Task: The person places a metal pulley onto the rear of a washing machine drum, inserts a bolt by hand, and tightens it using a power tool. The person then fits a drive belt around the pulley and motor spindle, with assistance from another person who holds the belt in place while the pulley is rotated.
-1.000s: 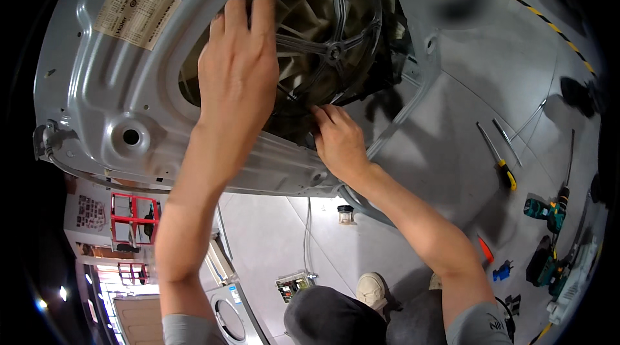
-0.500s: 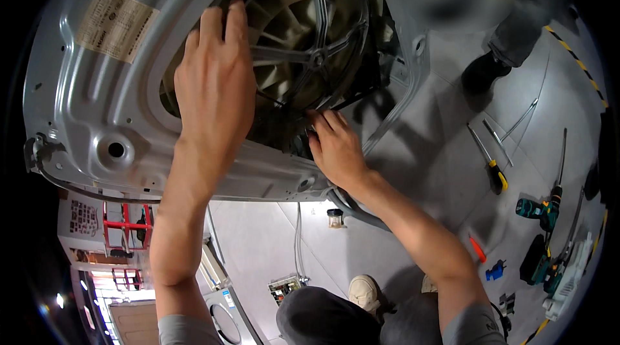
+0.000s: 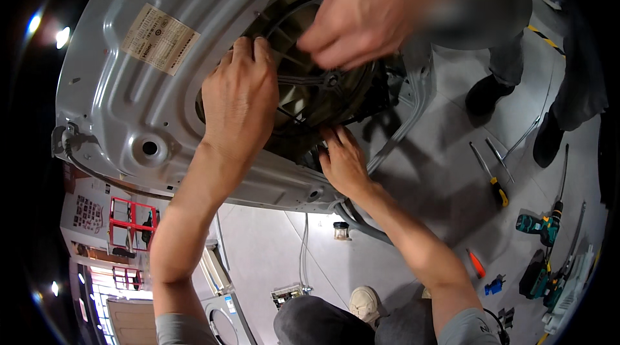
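Note:
A grey metal washing machine back panel (image 3: 106, 96) with a round opening fills the upper left. Inside the opening sits a black spoked pulley wheel (image 3: 332, 80). My left hand (image 3: 239, 103) lies over the opening's left edge, fingers curled inward and tips hidden. At the opening's lower edge, my right hand (image 3: 347, 164) has fingers and thumb bent together; what is between them cannot be made out. Another person's hand (image 3: 371, 12), smeared by motion, reaches from the upper right over the wheel.
On the grey floor at right lie a yellow-handled screwdriver (image 3: 497, 191), a green cordless drill (image 3: 549, 225), an orange-red tool (image 3: 476, 263) and a blue part (image 3: 495, 285). The other person's dark shoe (image 3: 489, 93) stands behind them. A small jar (image 3: 341, 230) stands below the panel.
Another person's hand has come in from the upper right over the pulley wheel. The view has shifted, with the panel lower and further right. My hands keep about the same places on it.

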A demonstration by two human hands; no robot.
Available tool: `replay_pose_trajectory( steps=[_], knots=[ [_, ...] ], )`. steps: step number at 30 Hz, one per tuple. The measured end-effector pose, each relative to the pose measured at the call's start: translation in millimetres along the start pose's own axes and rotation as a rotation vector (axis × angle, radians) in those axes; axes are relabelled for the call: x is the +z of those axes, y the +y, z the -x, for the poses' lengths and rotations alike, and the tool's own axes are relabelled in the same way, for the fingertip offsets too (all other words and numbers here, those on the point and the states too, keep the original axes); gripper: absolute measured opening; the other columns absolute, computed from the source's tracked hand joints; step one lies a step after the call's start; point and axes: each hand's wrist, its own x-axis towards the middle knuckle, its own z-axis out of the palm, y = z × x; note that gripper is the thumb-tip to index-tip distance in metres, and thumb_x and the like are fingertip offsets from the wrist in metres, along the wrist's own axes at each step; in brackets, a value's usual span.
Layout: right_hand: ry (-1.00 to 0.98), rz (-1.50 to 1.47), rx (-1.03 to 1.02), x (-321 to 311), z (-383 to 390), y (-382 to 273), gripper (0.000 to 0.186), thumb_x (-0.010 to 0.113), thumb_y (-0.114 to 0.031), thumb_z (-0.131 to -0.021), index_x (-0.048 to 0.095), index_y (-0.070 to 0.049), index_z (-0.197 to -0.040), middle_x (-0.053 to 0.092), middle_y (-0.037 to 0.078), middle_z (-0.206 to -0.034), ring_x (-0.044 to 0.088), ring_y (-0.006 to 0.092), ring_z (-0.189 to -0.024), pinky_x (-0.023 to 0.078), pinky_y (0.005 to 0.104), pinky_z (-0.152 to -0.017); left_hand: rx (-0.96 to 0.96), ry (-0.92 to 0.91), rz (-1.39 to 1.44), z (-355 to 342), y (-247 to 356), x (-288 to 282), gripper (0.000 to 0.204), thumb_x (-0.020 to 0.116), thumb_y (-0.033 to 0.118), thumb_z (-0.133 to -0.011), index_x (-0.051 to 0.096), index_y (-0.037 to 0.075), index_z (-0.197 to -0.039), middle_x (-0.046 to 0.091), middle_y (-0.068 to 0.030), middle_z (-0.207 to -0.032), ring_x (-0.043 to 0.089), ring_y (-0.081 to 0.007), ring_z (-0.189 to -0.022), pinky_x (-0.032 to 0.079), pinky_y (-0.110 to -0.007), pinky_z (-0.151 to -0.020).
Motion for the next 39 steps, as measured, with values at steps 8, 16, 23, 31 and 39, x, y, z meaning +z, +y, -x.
replay_pose_trajectory(
  steps=[8, 16, 23, 31, 39],
  knots=[
    [-0.084, -0.064, 0.059, 9, 6, 0, 0.042, 0.064, -0.005, -0.085, 0.049, 0.003, -0.124, 0.054, 0.025, -0.115, 0.053, 0.0438, -0.109, 0.046, 0.0487, -0.092, 0.124, -0.016, 0.124, 15, -24, -14, 0.052, 0.061, -0.004, -0.079, 0.055, -0.005, -0.131, 0.062, -0.0164, -0.099, 0.068, -0.0326, -0.083, 0.057, -0.038, -0.067],
    [-0.021, -0.052, 0.008, 8, 3, -3, 0.045, 0.064, -0.005, -0.084, 0.052, 0.001, -0.127, 0.054, 0.023, -0.119, 0.054, 0.0420, -0.113, 0.045, 0.0481, -0.098, 0.301, -0.222, 0.104, 17, -39, -45, 0.051, 0.061, -0.008, -0.081, 0.061, 0.002, -0.130, 0.059, -0.0128, -0.113, 0.065, -0.0310, -0.091, 0.056, -0.041, -0.074],
    [-0.020, -0.089, 0.037, 14, 3, -9, 0.038, 0.061, -0.007, -0.088, 0.054, 0.004, -0.124, 0.055, 0.024, -0.128, 0.050, 0.0433, -0.122, 0.041, 0.0488, -0.102, 0.548, -0.188, -0.158, 11, -46, -44, 0.036, 0.066, 0.005, -0.076, 0.068, 0.000, -0.112, 0.059, -0.0083, -0.128, 0.054, -0.0196, -0.112, 0.048, -0.032, -0.092],
    [-0.032, -0.118, 0.024, 15, -4, -15, 0.040, 0.061, -0.008, -0.089, 0.054, 0.002, -0.127, 0.056, 0.023, -0.128, 0.050, 0.0427, -0.123, 0.042, 0.0488, -0.102, 0.538, -0.193, -0.247, 1, -57, -46, 0.042, 0.068, 0.006, -0.082, 0.069, 0.009, -0.124, 0.044, 0.0053, -0.154, 0.044, -0.0232, -0.130, 0.038, -0.041, -0.111],
    [0.042, -0.116, -0.025, 16, -1, -12, 0.040, 0.063, -0.007, -0.089, 0.053, 0.000, -0.127, 0.058, 0.023, -0.125, 0.052, 0.0423, -0.121, 0.042, 0.0488, -0.101, 0.569, -0.147, -0.185, 4, -56, -35, 0.038, 0.069, 0.009, -0.084, 0.069, 0.012, -0.122, 0.049, 0.0048, -0.151, 0.035, -0.0204, -0.145, 0.028, -0.044, -0.121]
  ],
)
